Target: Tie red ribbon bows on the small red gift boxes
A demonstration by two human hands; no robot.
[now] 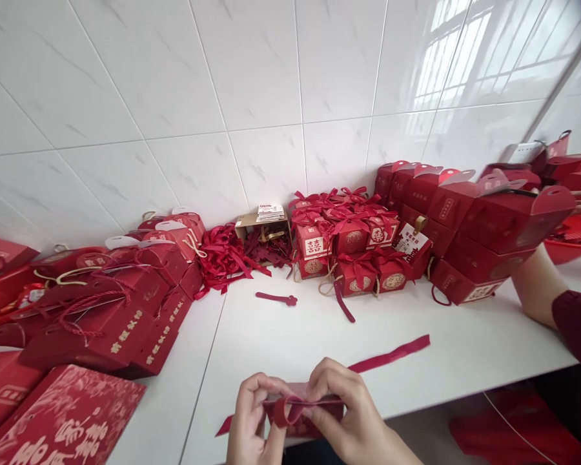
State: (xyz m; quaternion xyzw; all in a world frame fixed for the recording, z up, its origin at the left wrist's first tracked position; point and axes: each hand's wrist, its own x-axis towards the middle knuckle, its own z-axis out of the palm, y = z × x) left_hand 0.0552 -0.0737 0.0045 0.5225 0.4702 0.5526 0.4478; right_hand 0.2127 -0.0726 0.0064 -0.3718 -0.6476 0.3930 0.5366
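Observation:
At the table's front edge, a small dark red gift box (pixel 306 429) is between my two hands, partly hidden by the fingers. A red ribbon (pixel 396 352) runs across its top, with a loop standing up at the middle. One end of the ribbon lies flat on the table to the right, and another bit sticks out at the left. My left hand (pixel 257 413) is closed, fingers bent around the left side of the box beside the loop. With thumb and fingers pinched, my right hand (pixel 345 408) grips the ribbon where it crosses the box top.
Ribbon-tied red boxes (pixel 353 239) stand against the wall, beside loose ribbons (pixel 225 255) and an open carton (pixel 252 223). Stacked larger boxes (pixel 469 226) fill the right, red gift bags (pixel 140 303) the left. Another person's arm (pixel 537 284) rests at the right.

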